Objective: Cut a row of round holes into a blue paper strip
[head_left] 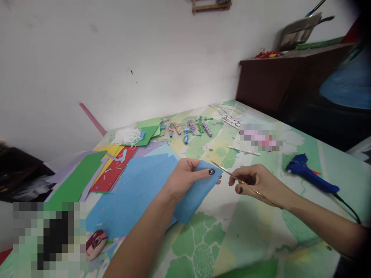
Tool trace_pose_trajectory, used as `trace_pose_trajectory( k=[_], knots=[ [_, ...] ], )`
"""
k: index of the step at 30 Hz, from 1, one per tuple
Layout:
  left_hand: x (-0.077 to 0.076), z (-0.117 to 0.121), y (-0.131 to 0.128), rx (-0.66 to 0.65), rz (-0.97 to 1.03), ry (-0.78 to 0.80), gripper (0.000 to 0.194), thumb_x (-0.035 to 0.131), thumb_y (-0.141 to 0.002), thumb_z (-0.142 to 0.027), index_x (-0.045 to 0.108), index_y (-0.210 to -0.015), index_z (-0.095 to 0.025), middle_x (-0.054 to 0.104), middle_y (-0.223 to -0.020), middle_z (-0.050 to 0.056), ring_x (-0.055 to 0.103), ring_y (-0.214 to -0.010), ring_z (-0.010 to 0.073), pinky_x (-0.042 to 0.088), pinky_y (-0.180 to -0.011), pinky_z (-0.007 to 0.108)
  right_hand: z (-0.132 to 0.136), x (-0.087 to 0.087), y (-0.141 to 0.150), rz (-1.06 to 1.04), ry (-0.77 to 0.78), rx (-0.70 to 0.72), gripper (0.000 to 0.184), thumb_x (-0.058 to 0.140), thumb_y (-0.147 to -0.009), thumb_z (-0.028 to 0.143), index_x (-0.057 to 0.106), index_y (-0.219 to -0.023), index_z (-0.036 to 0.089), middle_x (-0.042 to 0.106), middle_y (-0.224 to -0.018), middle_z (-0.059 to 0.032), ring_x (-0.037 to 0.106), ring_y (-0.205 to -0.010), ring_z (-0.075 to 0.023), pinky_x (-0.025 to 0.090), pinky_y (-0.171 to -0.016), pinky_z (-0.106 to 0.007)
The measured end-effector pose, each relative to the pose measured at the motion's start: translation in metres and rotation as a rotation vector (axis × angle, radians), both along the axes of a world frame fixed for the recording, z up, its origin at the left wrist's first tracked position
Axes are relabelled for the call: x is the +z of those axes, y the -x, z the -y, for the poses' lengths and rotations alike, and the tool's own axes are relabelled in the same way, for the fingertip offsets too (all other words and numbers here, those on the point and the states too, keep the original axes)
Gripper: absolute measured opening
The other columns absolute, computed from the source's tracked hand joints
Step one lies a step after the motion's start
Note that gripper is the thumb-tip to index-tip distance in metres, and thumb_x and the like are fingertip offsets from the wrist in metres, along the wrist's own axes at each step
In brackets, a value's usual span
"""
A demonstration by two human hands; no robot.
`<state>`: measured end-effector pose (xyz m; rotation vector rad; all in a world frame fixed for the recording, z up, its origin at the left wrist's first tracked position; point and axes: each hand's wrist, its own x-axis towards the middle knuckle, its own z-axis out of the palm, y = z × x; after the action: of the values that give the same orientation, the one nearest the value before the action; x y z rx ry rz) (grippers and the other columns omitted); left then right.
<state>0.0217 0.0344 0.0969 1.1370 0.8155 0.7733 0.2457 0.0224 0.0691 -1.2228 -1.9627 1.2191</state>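
My left hand (185, 175), its thumb on top, grips a small blue craft sheet (193, 200) near its upper corner. In my right hand (256, 183) is a slim, pointed metal tool (227, 172), silver toward the tip and gold farther back; its exact kind is unclear. The tool's tip lies over the top edge of the small sheet, close to my left thumb. Under my left forearm, a larger blue sheet (130, 189) lies on the table (246, 239). The undersides of my left fingers are mostly hidden by the small sheet.
Green (78, 175) and red sheets (111, 175) lie left. Behind are white string (127, 136), small decorated tubes (186, 136) and white markers (231, 122). A blue glue gun (313, 173) with a cord lies right. A pink and dark red mouse (96, 244) sits front left.
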Motion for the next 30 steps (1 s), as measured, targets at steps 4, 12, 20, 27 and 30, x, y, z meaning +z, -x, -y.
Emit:
trace_pose_trajectory(
  k=[4,12,20,27,30],
  knots=[
    [-0.001,0.000,0.000,-0.014,-0.001,-0.016,0.018,0.070,-0.074,-0.023,0.072,-0.084,-0.009,0.071,-0.075,0.012,0.065,-0.066,0.0159,0.051,-0.061,0.024,0.002,0.005,0.002,0.050,-0.007,0.008,0.023,0.065,-0.073,0.038,0.066,-0.078,0.016,0.043,-0.057,0.0028,0.032,-0.053,-0.0090,0.025,-0.047,-0.024],
    [-0.005,-0.001,-0.002,-0.018,0.033,-0.033,0.023,0.070,-0.073,-0.023,0.070,-0.093,-0.012,0.071,-0.079,0.011,0.066,-0.071,0.0190,0.052,-0.069,0.031,0.001,0.007,0.004,0.080,-0.040,0.005,0.024,0.066,-0.072,0.039,0.067,-0.076,0.016,0.038,-0.054,0.0036,0.030,-0.052,-0.0083,0.023,-0.046,-0.023],
    [0.000,0.000,-0.003,-0.008,0.006,0.011,0.022,0.072,-0.070,-0.023,0.071,-0.087,-0.009,0.070,-0.074,0.011,0.067,-0.069,0.0202,0.052,-0.066,0.029,0.001,0.011,0.006,0.040,-0.020,0.007,0.032,0.065,-0.070,0.048,0.069,-0.071,0.016,0.051,-0.053,-0.0004,0.043,-0.050,-0.0102,0.028,-0.043,-0.022],
    [0.002,0.002,-0.003,-0.009,0.031,0.036,0.022,0.072,-0.068,-0.020,0.071,-0.087,-0.008,0.070,-0.072,0.011,0.067,-0.067,0.0192,0.053,-0.065,0.028,0.002,0.013,0.007,0.091,-0.039,-0.004,0.030,0.068,-0.068,0.045,0.068,-0.066,0.015,0.038,-0.047,0.0038,0.029,-0.047,-0.0073,0.022,-0.042,-0.022],
    [0.004,0.003,-0.004,-0.009,0.027,0.047,0.022,0.073,-0.068,-0.020,0.071,-0.085,-0.008,0.070,-0.072,0.011,0.067,-0.066,0.0189,0.053,-0.064,0.028,0.003,0.015,0.008,0.118,-0.043,-0.019,0.028,0.069,-0.067,0.043,0.068,-0.064,0.015,0.030,-0.046,0.0054,0.025,-0.047,-0.0067,0.020,-0.041,-0.022]
  ],
)
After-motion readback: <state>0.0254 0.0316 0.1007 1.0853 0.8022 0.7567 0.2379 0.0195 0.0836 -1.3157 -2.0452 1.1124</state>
